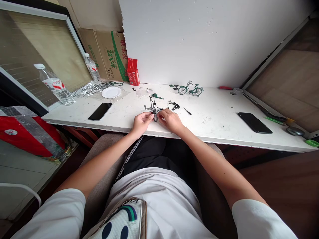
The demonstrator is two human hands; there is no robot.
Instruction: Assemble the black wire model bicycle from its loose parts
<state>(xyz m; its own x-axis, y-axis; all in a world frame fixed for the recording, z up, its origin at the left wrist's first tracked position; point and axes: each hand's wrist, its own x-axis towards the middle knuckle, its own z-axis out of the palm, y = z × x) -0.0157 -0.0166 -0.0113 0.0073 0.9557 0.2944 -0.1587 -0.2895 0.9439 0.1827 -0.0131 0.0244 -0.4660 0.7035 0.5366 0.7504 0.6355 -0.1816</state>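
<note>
Near the table's front edge is a small black model bicycle (152, 105), partly built, with a spoked wheel (155, 118) low between my hands. My left hand (142, 122) pinches it from the left side. From the right, my right hand (170, 119) has its fingers closed on the model near the wheel; its fingertips are partly hidden. Just beyond lie a green part (157, 96) and a curved black part (175, 105). A thin dark tool (187, 111) rests to the right. At the back stands a green model bicycle (191, 89).
The white table (211, 122) holds a phone (100, 111) on the left and a black phone-like slab (254, 122) on the right. Water bottles (56, 85), a white lid-like disc (111, 92), part frames (97, 87), a red box (133, 72) and a carton (107, 56) stand or lie at the back left.
</note>
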